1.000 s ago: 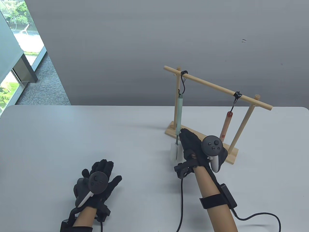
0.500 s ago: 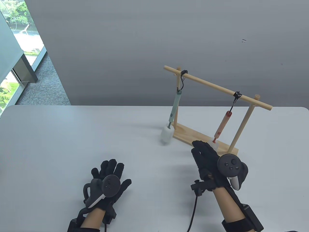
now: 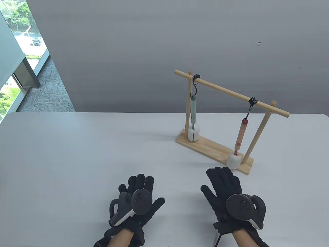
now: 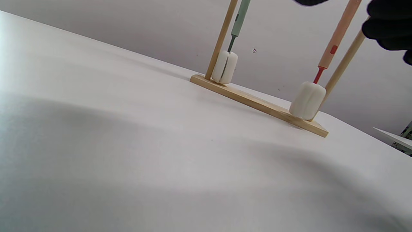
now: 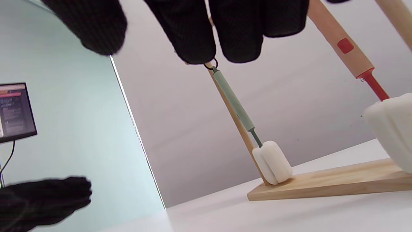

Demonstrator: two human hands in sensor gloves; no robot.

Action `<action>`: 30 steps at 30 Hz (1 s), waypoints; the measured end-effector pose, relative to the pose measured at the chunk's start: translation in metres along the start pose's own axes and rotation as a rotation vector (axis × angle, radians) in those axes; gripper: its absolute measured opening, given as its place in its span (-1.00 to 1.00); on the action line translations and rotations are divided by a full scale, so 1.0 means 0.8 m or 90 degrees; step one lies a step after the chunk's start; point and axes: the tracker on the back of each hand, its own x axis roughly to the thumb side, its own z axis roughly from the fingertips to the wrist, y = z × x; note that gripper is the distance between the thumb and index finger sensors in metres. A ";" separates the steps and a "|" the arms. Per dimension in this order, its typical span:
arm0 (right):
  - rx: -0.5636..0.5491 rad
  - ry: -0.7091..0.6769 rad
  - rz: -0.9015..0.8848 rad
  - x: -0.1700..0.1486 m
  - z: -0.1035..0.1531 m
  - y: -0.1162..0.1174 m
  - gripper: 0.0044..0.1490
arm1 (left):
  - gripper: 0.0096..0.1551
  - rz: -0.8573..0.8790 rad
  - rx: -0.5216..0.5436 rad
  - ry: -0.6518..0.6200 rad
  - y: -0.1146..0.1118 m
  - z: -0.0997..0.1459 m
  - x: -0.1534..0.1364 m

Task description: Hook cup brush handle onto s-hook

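A green-handled cup brush (image 3: 193,111) with a white sponge head (image 3: 193,133) hangs from a black s-hook (image 3: 194,86) at the left end of a wooden rack's bar (image 3: 231,93). A red-handled brush (image 3: 240,134) hangs from a second s-hook (image 3: 250,106) on the right. Both brushes also show in the left wrist view (image 4: 236,22) and the right wrist view (image 5: 233,100). My left hand (image 3: 138,190) and right hand (image 3: 223,182) lie flat and empty on the table in front of the rack, fingers spread.
The rack's wooden base (image 3: 213,150) stands on the white table (image 3: 77,154) at the right. The table's far edge meets a grey wall. A window is at the far left.
My right hand has pulled back from the rack and down to the table. The green brush swung left and now hangs straight. My left hand moved right and forward.
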 end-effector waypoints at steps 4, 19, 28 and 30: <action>0.011 -0.041 0.061 0.002 0.019 0.022 -0.11 | 0.07 -0.039 -0.046 -0.087 -0.023 0.000 0.025; 0.174 -0.026 0.232 -0.008 0.027 0.060 0.04 | 0.12 -0.275 -0.047 -0.015 -0.063 -0.003 0.018; 0.192 -0.025 0.230 -0.010 0.021 0.066 0.04 | 0.10 -0.280 0.009 0.007 -0.055 0.001 0.012; 0.194 -0.024 0.228 -0.011 0.020 0.066 0.03 | 0.10 -0.282 -0.007 -0.002 -0.057 0.000 0.012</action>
